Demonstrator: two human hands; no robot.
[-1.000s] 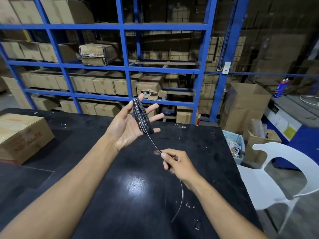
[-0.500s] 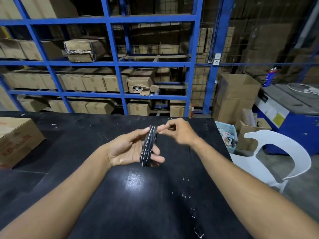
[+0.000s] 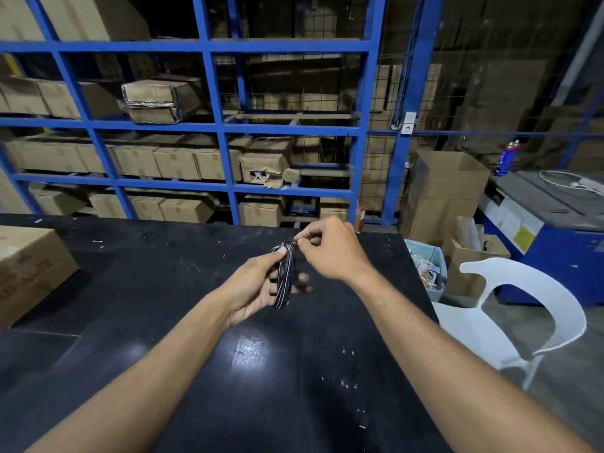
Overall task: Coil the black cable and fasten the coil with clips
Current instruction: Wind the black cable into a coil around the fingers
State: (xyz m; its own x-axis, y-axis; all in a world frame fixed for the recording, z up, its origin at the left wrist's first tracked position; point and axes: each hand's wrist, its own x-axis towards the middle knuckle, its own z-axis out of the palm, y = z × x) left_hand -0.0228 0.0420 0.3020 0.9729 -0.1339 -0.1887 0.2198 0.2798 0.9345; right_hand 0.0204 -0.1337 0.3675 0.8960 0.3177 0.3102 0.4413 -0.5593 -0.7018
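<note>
A flat coil of black cable (image 3: 283,278) stands upright above the middle of the black table (image 3: 183,341). My left hand (image 3: 253,287) holds it, thumb on the near side and fingers behind. My right hand (image 3: 328,251) pinches the cable at the top of the coil with thumb and forefinger. A small clip-like piece (image 3: 361,419) lies on the table near its front right; I cannot tell whether the few pale bits (image 3: 347,384) beside it are clips.
A cardboard box (image 3: 29,273) sits on the table's left edge. Blue shelving (image 3: 225,129) with several cartons rises behind the table. To the right stand a white plastic chair (image 3: 523,308), a bin of scraps (image 3: 426,266) and open cartons (image 3: 444,191).
The loose cable tail that ran down over the table has been wound onto the coil. My right hand rose from the table to the coil's top, and my left hand lowered the coil.
</note>
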